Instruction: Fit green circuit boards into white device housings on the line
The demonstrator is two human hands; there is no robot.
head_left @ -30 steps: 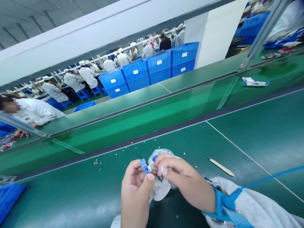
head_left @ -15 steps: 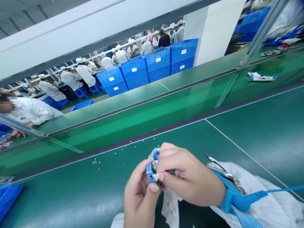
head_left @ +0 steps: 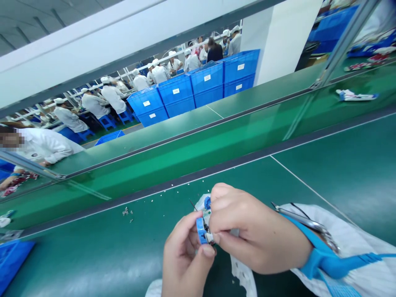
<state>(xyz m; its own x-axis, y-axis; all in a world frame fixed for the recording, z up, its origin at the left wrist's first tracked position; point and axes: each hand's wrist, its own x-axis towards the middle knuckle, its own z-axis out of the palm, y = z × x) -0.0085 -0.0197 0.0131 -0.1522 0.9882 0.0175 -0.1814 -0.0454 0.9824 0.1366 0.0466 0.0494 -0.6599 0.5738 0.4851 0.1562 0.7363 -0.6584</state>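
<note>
a small blue part point(head_left: 201, 231) sits in the lower middle of the frame, pinched in the grip of the left hand point(head_left: 187, 255), between thumb and fingers. a tiny white piece point(head_left: 210, 238) shows at its right edge, by the thumb tip of the right hand point(head_left: 250, 227), whose fingers curl in close; i cannot tell what that grip clasps. a blue ring point(head_left: 207, 202) shows just above. pale scraps point(head_left: 125, 211) lie farther left on the green table point(head_left: 93, 251); blue crates point(head_left: 176, 91) stand top centre.
</note>
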